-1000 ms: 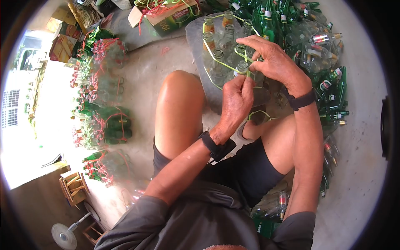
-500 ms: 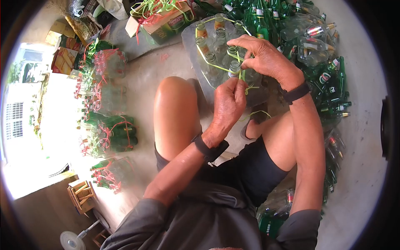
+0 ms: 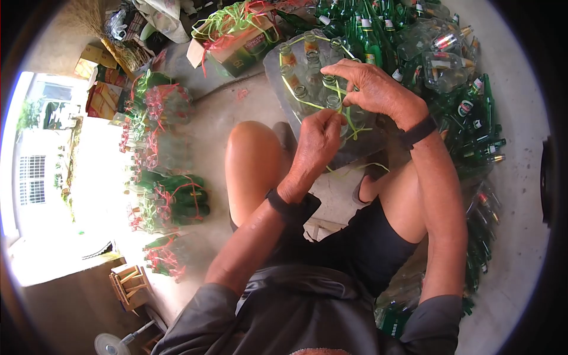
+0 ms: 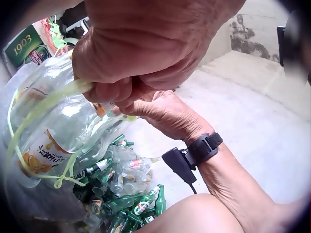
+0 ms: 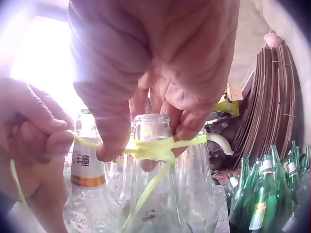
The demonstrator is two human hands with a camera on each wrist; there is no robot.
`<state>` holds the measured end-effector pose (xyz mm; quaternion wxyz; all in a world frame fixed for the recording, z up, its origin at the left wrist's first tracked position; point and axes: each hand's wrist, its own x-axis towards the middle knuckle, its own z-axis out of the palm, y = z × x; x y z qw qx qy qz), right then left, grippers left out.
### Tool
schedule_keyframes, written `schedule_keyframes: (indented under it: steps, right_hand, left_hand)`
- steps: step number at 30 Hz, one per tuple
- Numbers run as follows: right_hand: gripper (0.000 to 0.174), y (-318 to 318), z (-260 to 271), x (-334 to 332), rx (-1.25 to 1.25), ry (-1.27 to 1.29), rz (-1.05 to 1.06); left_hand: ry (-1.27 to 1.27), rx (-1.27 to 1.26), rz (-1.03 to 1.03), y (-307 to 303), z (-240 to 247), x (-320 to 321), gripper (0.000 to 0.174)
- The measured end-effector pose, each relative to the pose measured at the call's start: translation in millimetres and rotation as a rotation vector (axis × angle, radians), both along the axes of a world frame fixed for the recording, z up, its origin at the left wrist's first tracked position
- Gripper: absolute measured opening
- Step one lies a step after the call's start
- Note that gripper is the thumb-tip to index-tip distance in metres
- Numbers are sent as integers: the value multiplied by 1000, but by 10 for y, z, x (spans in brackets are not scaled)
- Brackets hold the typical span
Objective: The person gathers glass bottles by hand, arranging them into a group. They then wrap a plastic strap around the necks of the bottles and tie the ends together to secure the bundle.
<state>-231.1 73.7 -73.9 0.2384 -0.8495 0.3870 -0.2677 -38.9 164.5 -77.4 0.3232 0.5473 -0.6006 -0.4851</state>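
A cluster of clear glass bottles (image 3: 300, 94) stands upright on a dark slab (image 3: 370, 142), with a yellow-green plastic strap (image 5: 153, 149) running round their necks. My left hand (image 3: 322, 137) pinches one end of the strap, drawn out to the left of a bottle neck in the right wrist view. The right hand (image 3: 378, 90) has its fingers curled round behind the neck of a clear bottle (image 5: 151, 128), where the strap wraps across. Its thumb (image 5: 109, 145) touches the strap beside that neck. A knot with loose ends (image 4: 60, 180) hangs lower at the cluster's side.
Many green bottles (image 3: 370, 44) and clear ones lie and stand to the right. An open carton (image 3: 236, 56) with tangled straps is beyond the slab. Bundled bottles (image 3: 183, 198) line the left side, near stools (image 3: 127, 287) and a fan (image 3: 112, 343). Knees flank the work.
My left hand has drawn a little left, away from the right hand, with the strap in its pinch. The right hand stays at the bottle neck. The head view has shifted slightly.
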Motion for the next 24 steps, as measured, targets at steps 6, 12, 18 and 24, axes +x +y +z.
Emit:
schedule_keyframes:
  steps: [6,12,18,24]
  right_hand:
    - [72,-58,-76,-25,-37,27,29]
    - [70,-69,-92,-19,3,-7,5]
    - [63,-66,-68,12,-54,-16,-32]
    - [63,-121,-124,26,-28,-36,-38]
  left_hand:
    - [-65,-194,23,-64,-131,-39,27]
    - [-177,-254,-91,-187,-135,46,23]
    - [-259,-309,-224,-385,-41,134,20]
    - [-412,-245,-348,-604,242,144,19]
